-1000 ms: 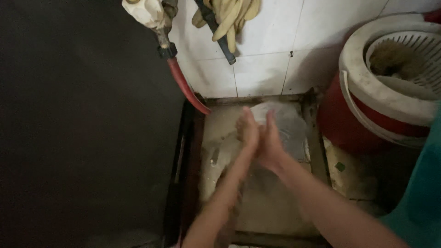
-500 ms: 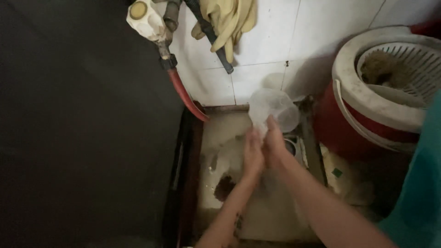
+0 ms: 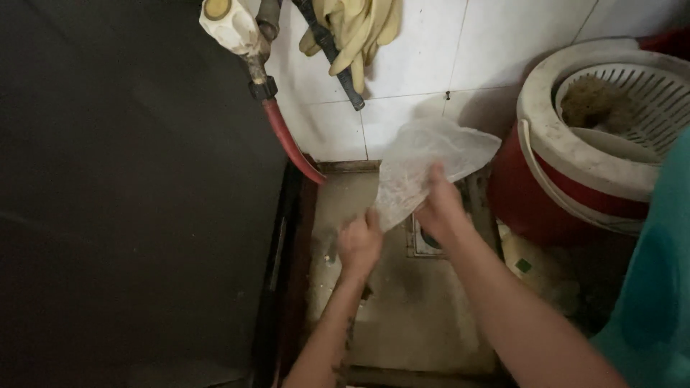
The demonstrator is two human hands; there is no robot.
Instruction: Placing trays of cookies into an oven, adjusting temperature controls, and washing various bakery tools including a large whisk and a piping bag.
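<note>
A thin, translucent plastic bag [image 3: 424,169] is held up between the 2 hands, above a wet, stained floor basin [image 3: 402,316]. It is judged to be very light, limp and crumpling, probably slick where wet, and easily torn; it is best taken by pinching a gathered edge rather than the flat film.

Nearest, the left hand [image 3: 359,246] is seen below and to the left of the bag, fingers curled into a loose fist at the bag's lower corner. That corner appears to be pinched, though whether the film is truly gripped or merely touched cannot be told.

Just right of it and slightly farther, the right hand [image 3: 440,208] is closed on the bag's lower middle, the film being bunched between thumb and fingers. The rest of the bag billows upward and to the right of this hand.

Under the right hand, part of a floor drain [image 3: 424,246] is visible. Well to the right, a red mop bucket [image 3: 568,194] with a white spinner basket is stood. Farther off, up and left of the hands, a red hose [image 3: 287,140] is hung from a white tap [image 3: 228,27], and yellow rubber gloves [image 3: 356,32] are draped on the tiled wall [image 3: 460,65].
</note>
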